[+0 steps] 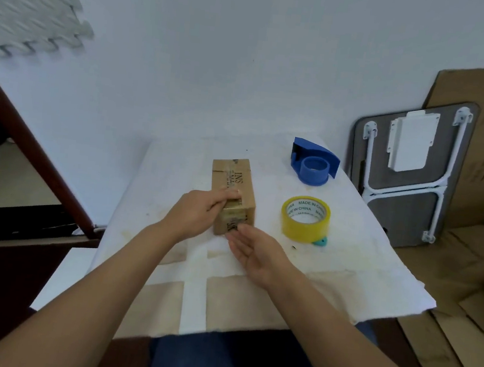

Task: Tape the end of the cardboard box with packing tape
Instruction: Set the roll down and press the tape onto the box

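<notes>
A small brown cardboard box (233, 179) lies lengthwise on the white-covered table (345, 272), with glossy tape over its near end. My left hand (199, 211) grips the near left side of the box, fingers curled over its top. My right hand (254, 252) is flat and open, its fingertips touching the near end face of the box. A roll of yellow packing tape (305, 219) stands on the table to the right of the box, with a small teal piece (320, 241) poking out beneath it.
A blue tape dispenser (314, 164) sits at the table's far right. A folded grey table (406, 170) leans against the wall on the right, with flat cardboard (462, 296) on the floor. Dark wooden furniture (28, 161) stands at the left.
</notes>
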